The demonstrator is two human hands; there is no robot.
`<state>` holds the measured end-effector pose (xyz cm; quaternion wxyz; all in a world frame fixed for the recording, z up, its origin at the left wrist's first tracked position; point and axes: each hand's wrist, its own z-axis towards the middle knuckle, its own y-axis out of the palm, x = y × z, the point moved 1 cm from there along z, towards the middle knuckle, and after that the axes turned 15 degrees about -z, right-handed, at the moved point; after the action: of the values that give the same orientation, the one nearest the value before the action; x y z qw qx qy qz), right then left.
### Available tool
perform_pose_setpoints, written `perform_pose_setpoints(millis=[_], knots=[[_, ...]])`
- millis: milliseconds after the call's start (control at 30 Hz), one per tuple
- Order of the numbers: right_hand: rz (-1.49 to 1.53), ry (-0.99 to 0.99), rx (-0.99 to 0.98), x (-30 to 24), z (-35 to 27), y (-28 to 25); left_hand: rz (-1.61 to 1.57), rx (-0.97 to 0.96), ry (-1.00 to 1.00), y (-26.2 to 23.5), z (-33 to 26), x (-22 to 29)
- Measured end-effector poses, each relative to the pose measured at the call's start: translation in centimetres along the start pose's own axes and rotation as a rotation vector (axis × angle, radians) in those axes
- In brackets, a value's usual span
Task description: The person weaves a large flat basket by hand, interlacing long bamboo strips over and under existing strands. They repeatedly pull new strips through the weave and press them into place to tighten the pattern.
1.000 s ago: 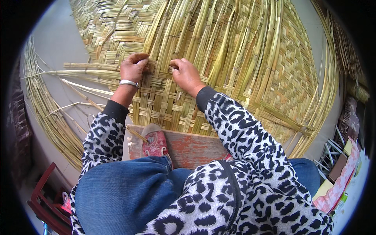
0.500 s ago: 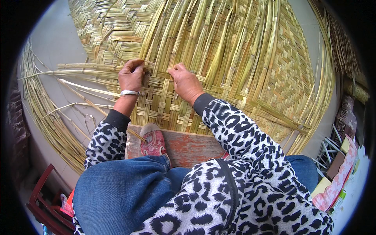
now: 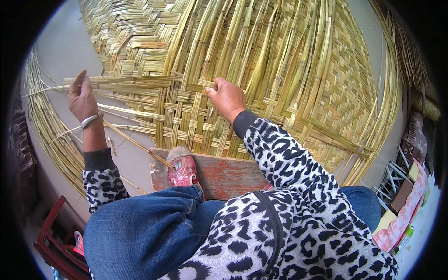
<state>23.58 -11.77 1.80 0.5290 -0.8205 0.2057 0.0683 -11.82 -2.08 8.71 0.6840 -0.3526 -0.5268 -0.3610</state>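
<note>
A partly woven mat (image 3: 196, 123) of split, yellow-green reed strips spreads before me. My right hand (image 3: 227, 99) is closed in a pinch at the mat's working edge, on the end of a flat reed strip (image 3: 149, 79). That strip runs leftward across the upright strips. Beyond the mat's left side, my left hand (image 3: 84, 100), with a silver bangle at the wrist, is raised beside the strip's far end. Its fingers are stretched out, and no grip on the strip shows. Long loose strips (image 3: 252, 46) lie lengthwise over the finished herringbone weave.
My shoe (image 3: 182, 168) rests on a worn wooden board (image 3: 228, 175) at the mat's near edge. Loose reeds (image 3: 46, 121) lie on the tiled floor at left, more (image 3: 389, 107) at right. A dark red chair frame (image 3: 51, 224) stands lower left.
My left hand has moved left from the working edge, out past the mat's side, and its fingers have opened. The strip now lies stretched leftward. My right hand stays nearly in place.
</note>
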Motion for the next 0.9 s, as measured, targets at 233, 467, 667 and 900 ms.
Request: perform_pose_setpoints(millis=[233, 467, 667, 900], knots=[[-0.032, 0.020, -0.047, -0.4, 0.9, -0.3, 0.521, -0.515, 0.011, 3.5, -4.4, -3.1], [-0.069, 0.030, -0.028, -0.2, 0.6, -0.2, 1.034, -1.160, 0.308, 11.3, -5.4, -1.4], [0.065, -0.018, 0.046, 0.7, -0.3, 0.0, 0.915, -1.228, 0.103, 11.7, -4.6, -1.8], [-0.123, -0.206, 0.164, 1.0, -1.4, 0.8, 0.850, -1.197, 0.119, 11.5, -4.3, -2.0]])
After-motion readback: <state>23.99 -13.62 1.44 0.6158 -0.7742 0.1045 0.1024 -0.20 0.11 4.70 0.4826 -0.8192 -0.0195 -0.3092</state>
